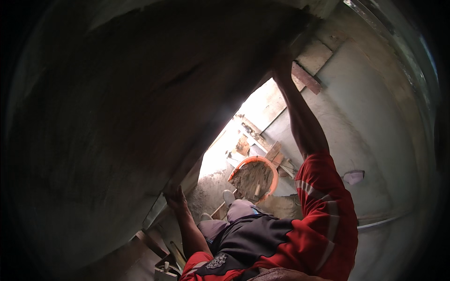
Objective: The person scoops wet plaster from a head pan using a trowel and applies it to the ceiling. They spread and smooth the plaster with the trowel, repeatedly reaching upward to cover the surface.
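A large dark surface fills the upper left, its lower edge running diagonally between my hands. At the lower end of this edge is my left hand, its thumb raised and its other fingers mostly hidden; it looks closed on something I cannot make out. My right arm reaches up and forward, and my right hand meets the far part of the edge in deep shadow, where its fingers cannot be told apart. Below, between my arms, stands an orange-rimmed tub of grey mortar, with a wooden handle in it.
Wood pieces lie beside the tub. A reddish plank is beyond my right hand. A pale lump sits right of my right arm. At lower left are boards and a box-like container. My shoe is near the tub.
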Demonstrator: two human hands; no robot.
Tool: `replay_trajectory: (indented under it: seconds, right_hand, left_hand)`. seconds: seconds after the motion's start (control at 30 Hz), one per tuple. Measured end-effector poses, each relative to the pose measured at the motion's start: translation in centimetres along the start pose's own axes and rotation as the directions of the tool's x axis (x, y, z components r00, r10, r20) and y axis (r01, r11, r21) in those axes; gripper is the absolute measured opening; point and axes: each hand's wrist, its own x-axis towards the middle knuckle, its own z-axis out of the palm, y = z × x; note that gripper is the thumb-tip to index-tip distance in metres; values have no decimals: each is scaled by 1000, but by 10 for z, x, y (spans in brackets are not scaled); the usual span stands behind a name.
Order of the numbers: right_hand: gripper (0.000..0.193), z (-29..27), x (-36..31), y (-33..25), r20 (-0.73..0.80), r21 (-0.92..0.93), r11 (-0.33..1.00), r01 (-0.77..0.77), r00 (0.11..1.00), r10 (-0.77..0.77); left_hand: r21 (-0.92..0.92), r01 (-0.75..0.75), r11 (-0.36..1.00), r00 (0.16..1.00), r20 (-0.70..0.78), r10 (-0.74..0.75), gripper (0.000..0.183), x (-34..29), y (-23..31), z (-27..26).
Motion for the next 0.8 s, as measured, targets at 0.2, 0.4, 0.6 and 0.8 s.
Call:
replay_trajectory:
  seconds: [0.2,0.4,0.6,0.8]
  right_hand:
    - [42,-14,0,-6,75,-203,978,49,997,-34]
    - [50,-41,11,11,207,-358,932,61,978,16]
    - [53,-58,26,16,288,-418,898,137,958,-12]
    - [51,-51,19,22,296,-458,860,225,951,-91]
  left_hand:
    - [57,-23,998,998,61,20,46,9,-5,-5]
    - [16,-45,999,996,-79,46,39,5,-2,-11]
    - [92,-112,989,964,-230,130,38,-16,-9,18]
    - [134,-110,985,986,-110,125,48,0,-12,-9]
